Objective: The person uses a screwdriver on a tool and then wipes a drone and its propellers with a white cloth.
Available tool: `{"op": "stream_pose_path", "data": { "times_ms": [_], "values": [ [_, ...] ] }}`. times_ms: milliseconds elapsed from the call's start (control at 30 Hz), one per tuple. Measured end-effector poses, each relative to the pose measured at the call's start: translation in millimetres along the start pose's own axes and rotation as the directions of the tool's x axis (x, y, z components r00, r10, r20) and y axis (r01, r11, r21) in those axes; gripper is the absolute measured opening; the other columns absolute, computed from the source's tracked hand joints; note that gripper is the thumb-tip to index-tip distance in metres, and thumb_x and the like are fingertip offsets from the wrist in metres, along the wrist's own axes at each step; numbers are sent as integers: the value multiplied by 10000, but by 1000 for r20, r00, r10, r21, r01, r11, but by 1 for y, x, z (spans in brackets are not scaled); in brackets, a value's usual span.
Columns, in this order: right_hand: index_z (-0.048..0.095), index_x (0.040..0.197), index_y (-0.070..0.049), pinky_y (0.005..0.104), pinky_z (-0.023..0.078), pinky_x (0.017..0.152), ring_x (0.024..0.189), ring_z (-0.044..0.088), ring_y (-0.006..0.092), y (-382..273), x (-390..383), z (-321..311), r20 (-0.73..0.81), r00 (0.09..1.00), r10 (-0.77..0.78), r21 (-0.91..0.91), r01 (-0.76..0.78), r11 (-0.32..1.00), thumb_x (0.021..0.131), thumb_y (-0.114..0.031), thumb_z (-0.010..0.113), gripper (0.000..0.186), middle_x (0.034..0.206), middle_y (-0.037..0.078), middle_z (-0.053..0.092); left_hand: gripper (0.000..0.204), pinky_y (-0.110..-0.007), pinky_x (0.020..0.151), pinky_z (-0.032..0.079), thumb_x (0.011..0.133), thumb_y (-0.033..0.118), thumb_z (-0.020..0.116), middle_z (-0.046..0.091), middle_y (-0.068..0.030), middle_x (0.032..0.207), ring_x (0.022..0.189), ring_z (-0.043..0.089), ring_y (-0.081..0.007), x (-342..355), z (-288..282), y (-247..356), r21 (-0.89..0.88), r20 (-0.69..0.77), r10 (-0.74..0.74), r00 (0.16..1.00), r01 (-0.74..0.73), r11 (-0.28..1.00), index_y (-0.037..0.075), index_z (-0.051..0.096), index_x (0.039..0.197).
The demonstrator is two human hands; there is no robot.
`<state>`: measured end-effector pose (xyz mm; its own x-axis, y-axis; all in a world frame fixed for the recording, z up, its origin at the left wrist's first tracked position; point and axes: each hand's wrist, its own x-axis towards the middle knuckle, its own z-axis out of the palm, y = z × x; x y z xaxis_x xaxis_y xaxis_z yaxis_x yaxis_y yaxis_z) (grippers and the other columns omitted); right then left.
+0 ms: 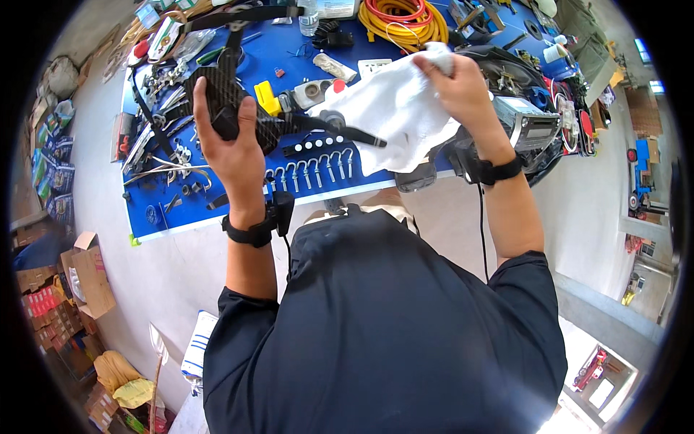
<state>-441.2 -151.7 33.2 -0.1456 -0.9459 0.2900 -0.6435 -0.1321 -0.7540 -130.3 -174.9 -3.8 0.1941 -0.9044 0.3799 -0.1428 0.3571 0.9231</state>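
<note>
In the head view the person stands at a blue workbench (217, 210) that fills the top of the picture, from about ten o'clock round to two o'clock.

The left hand (233, 148) is raised at about eleven o'clock from the picture's centre, its fingers and thumb closed around a black carbon-fibre frame (225, 101) with a woven pattern. Thin black arms of that frame run out from the grip: one reaches up toward twelve o'clock, another stretches right toward the cloth. A black wrist strap (249, 233) sits on the left forearm, with a cable running down from it.

The right hand (463, 87) is up at about one o'clock, its fingers pinched shut on the upper corner of a white cloth (394, 116). The cloth hangs down and to the left from that grip, spreading between the two hands, and its lower left edge lies against the frame's right-hand arm. The right wrist carries a black band (495, 171) too.

Below the frame, at the bench's near edge, a row of metal hook bolts (311, 172) lies side by side. At twelve o'clock sits a coil of orange and yellow cable (405, 22). At ten o'clock lies a clutter of pliers and metal tools (163, 152). A yellow plastic piece (266, 98) rests just right of the frame. Behind the right hand, at two o'clock, is a dark machine housing (528, 123). Cardboard boxes (90, 278) stand on the floor at eight o'clock.
</note>
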Motion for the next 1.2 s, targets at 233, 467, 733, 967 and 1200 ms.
{"op": "stream_pose_path", "data": {
  "times_ms": [233, 467, 733, 967, 1200],
  "values": [
    [722, 984, -33, 268, 446, 577, 642, 623, 114, -50, -6, 18, -278, 954, -115, 318, 204, 926, 978, -401, 696, 369, 796, 23, 706, 666, -238, 815, 535, 923, 41, 750, 632, -42, 1093, 904, 603, -99, -4, 17, 2, -213, 48, -214, 976, 220, 952, 50, 427, 1505],
    [677, 1170, -169, 449, 477, 837, 968, 668, 307, -47, -18, 56, 340, 778, -528, -300, 622, 723, 883, -389, 743, 368, 1109, 72, 701, 757, -271, 855, 545, 864, 5, 789, 629, -69, 1115, 940, 618, -123, -13, 40, 3, -196, 119, -173, 978, 194, 961, 86, 430, 1526],
    [662, 1189, -50, 428, 542, 724, 814, 700, 361, -27, -15, 51, 169, 939, -299, -99, 318, 943, 919, -258, 723, 346, 895, 188, 720, 803, -261, 834, 537, 840, -18, 802, 611, -65, 1113, 947, 602, -122, -15, 44, 4, -280, 126, -200, 972, 229, 932, 84, 424, 1542],
    [663, 1049, 36, 378, 540, 695, 793, 722, 316, -23, -23, 59, 58, 994, 91, 420, -107, 901, 939, -215, 719, 280, 919, 230, 718, 797, -252, 833, 540, 857, -32, 785, 584, -43, 1105, 943, 586, -108, -13, 44, 5, -327, 54, -188, 981, 195, 925, 78, 406, 1549],
    [677, 957, 43, 401, 549, 730, 806, 724, 351, -38, -3, 47, 297, 952, -71, 150, 26, 988, 798, -292, 860, 414, 849, 217, 714, 810, -260, 842, 553, 864, -61, 764, 626, -54, 1175, 965, 615, -110, -20, 52, 25, -133, 29, -110, 993, 113, 985, 120, 395, 1562]
  ]
}}
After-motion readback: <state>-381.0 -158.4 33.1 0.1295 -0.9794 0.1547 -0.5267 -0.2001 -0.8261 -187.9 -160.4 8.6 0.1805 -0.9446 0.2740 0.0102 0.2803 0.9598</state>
